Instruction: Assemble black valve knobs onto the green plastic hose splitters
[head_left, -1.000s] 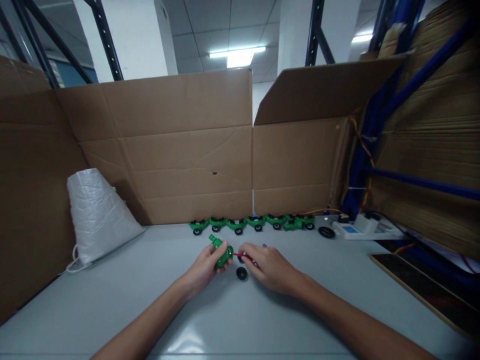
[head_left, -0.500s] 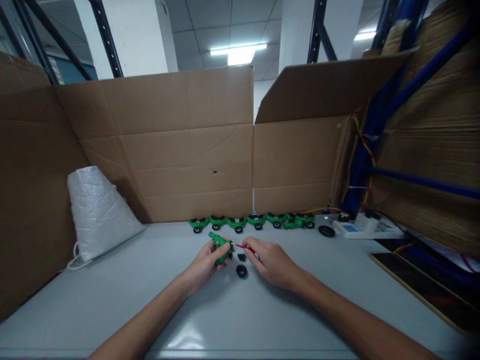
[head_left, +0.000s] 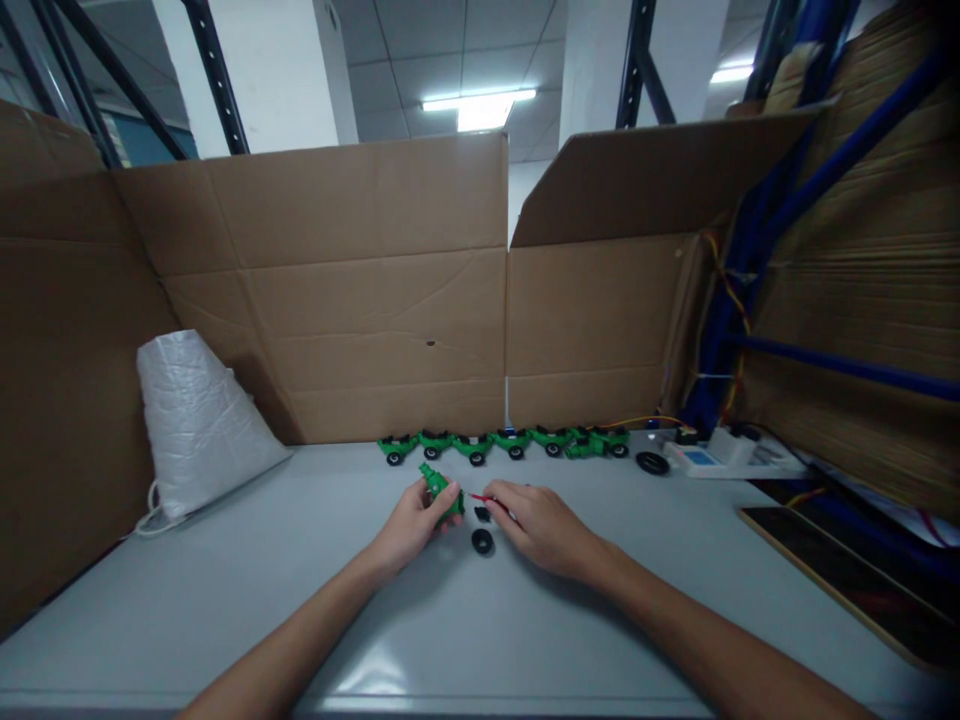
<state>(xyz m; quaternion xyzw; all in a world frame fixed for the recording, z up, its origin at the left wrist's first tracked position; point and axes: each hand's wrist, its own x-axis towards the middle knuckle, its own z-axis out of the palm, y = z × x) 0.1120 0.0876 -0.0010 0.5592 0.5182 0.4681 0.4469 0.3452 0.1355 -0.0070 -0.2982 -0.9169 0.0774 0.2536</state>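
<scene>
My left hand (head_left: 414, 520) is closed around a green toy vehicle body (head_left: 436, 484), thumb on its upper side. Part of the body is hidden by the fingers. In my right hand (head_left: 534, 518) a thin red tool, apparently a small screwdriver (head_left: 480, 497), is pinched and points left at the toy. Its tip is close to the toy; whether they touch I cannot tell. On the table below, between the hands, are a small black part (head_left: 482, 514) and a black ring-shaped wheel (head_left: 483, 542).
Several green toy vehicles (head_left: 473, 450) with black wheels line the back of the grey table (head_left: 247, 600). A black ring (head_left: 652, 463) and a white power strip (head_left: 739, 460) lie at back right. A silvery-white bag (head_left: 196, 430) stands left; cardboard walls (head_left: 360, 330) enclose the back.
My left hand has turned the green toy body, so its right end sits lower. The screwdriver has barely shifted, and the loose black parts lie where they were.
</scene>
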